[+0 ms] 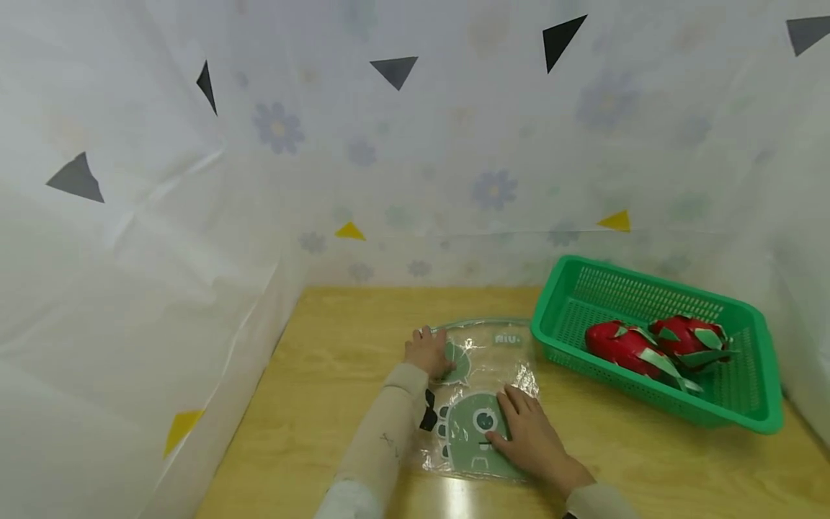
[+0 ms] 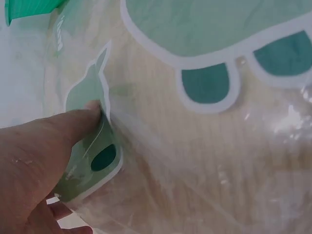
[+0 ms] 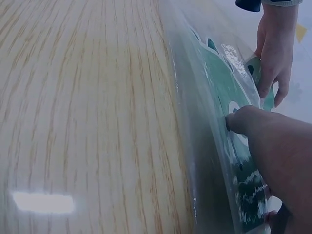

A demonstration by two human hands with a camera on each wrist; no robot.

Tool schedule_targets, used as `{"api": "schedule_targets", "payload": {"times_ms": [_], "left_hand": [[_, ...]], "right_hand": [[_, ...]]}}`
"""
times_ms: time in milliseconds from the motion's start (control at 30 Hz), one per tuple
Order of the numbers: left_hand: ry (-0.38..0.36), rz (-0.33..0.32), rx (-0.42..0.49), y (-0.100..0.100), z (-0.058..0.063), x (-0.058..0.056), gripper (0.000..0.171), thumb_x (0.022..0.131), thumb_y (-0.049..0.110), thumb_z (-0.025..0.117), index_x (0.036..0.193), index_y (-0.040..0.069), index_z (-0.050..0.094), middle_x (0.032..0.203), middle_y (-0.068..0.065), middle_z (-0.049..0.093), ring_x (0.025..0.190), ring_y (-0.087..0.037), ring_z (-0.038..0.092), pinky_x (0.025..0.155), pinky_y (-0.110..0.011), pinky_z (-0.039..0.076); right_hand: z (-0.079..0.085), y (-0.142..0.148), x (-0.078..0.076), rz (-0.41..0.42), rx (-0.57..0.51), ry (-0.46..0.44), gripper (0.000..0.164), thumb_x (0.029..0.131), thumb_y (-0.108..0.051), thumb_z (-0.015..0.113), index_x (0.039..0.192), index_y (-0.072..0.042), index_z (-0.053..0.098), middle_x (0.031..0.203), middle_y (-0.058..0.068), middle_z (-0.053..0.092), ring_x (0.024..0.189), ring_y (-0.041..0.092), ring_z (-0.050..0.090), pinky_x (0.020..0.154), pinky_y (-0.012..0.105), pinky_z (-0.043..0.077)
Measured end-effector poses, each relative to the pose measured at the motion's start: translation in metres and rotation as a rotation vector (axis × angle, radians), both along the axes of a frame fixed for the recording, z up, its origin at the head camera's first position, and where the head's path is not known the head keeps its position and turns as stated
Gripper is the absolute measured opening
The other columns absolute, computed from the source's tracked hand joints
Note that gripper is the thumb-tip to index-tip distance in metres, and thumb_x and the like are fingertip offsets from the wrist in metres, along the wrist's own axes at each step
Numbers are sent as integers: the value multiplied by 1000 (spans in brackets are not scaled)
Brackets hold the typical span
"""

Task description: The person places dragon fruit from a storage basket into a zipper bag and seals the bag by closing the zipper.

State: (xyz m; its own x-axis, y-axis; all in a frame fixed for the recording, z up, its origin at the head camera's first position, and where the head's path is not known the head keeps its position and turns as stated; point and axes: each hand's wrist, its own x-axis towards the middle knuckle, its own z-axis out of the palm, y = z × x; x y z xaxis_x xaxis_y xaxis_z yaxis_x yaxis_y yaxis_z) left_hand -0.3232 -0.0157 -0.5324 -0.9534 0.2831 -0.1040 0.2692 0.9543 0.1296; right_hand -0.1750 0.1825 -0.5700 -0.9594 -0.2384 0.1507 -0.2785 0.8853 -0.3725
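Observation:
A clear plastic bag printed with green cartoon monsters lies on the wooden table. My left hand pinches its upper left part, and the left wrist view shows the thumb on a small green figure with other fingers curled at the edge. Lower down on the right, my right hand rests over the big one-eyed monster, fingers spread and pointing away from me. In the right wrist view its thumb lies on the print beside the eye; the rest of that hand is mostly hidden there.
A green plastic basket stands on the right of the table, just beyond the bag's upper right corner. Inside it lie two red dragon fruits with green scales. White patterned sheeting walls the table at the back and sides.

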Motion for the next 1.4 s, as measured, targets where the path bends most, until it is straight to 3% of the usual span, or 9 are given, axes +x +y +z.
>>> {"api": "schedule_targets", "payload": {"times_ms": [200,433,567,733,867,933,1167,1267,1400], "left_hand": [[-154,80,93,-4,0,-2,70,95,59,54,151,19,39,139,-16,56,121,-37,56,96,-56,46],[-211,104,89,-5,10,-6,63,103,60,27,146,19,48,134,-10,63,115,-33,63,96,-59,45],[-171,133,68,-7,15,-6,50,105,49,35,133,12,56,118,-12,68,99,-31,67,85,-56,50],[-66,128,86,-11,15,-7,32,97,37,61,109,8,63,98,-14,69,83,-30,66,73,-51,52],[0,97,143,-13,19,-3,23,92,30,69,96,8,67,99,-17,65,94,-35,62,74,-53,52],[15,69,164,-15,15,-6,20,93,30,69,92,10,68,98,-16,63,95,-34,58,73,-52,52],[-114,-12,322,-27,15,-13,23,98,23,60,79,10,61,70,-1,57,58,-14,52,53,-30,47],[-145,-29,362,-35,21,-12,19,101,21,55,84,12,58,77,0,58,63,-14,52,59,-31,46],[-122,-41,400,-43,36,-8,9,100,19,59,94,12,60,90,-3,64,74,-16,57,67,-34,49]], "right_hand": [[-3,-1,7,10,-25,-7,74,85,-41,74,138,5,51,147,26,45,136,46,42,113,60,33],[1,2,7,20,-37,-13,75,82,-40,76,138,4,52,148,23,45,137,43,42,114,59,32],[0,3,7,39,-42,-3,74,81,-39,76,137,4,53,147,22,46,137,42,43,115,58,32],[-3,4,7,45,-58,-4,73,82,-39,76,138,2,53,149,21,45,139,40,41,116,57,31],[-6,6,8,46,-67,-11,73,83,-39,76,139,1,52,150,20,43,140,40,39,116,56,31],[-7,7,9,52,-71,-12,73,83,-40,75,139,1,52,150,20,43,140,40,39,116,56,30],[-9,17,11,73,-110,-11,67,83,-31,77,139,-2,54,150,16,44,140,38,40,116,57,30],[-11,21,10,84,-116,17,62,83,-26,77,136,-4,56,148,14,47,138,37,43,114,57,32],[-13,25,8,100,-109,56,58,82,-23,79,133,-5,59,146,13,50,136,37,46,113,58,34]]}}
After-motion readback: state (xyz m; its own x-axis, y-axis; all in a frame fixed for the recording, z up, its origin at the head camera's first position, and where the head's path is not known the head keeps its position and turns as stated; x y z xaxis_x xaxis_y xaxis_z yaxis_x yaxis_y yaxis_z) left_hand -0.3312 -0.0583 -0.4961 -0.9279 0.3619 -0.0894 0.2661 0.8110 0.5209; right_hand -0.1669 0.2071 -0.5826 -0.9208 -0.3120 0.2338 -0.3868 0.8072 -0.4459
